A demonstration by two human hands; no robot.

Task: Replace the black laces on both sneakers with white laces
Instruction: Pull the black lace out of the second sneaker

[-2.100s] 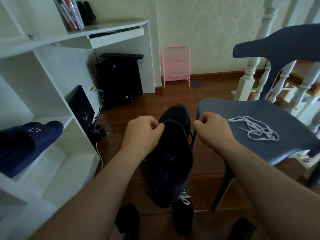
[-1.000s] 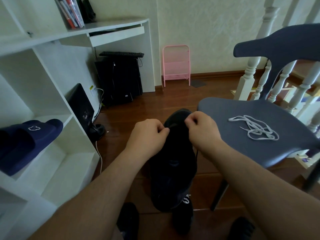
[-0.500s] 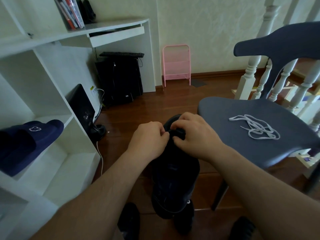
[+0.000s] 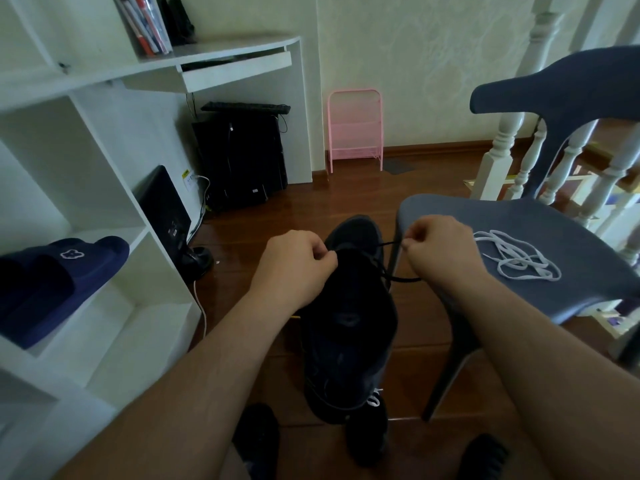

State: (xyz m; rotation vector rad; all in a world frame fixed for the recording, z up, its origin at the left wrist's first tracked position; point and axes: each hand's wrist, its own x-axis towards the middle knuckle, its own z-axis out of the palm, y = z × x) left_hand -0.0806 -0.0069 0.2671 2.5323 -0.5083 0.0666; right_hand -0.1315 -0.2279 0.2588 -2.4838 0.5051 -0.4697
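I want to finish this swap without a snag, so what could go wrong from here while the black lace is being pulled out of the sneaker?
1. The right hand pinches the black lace and draws it sideways; it may catch in an eyelet and jerk the sneaker, which the left hand grips only at its upper edge.
2. The white lace lies loose on the chair seat beside the right wrist; a wide pull could sweep it to the floor.

Head-worn wide-angle view, facing forward and down; close over forearms
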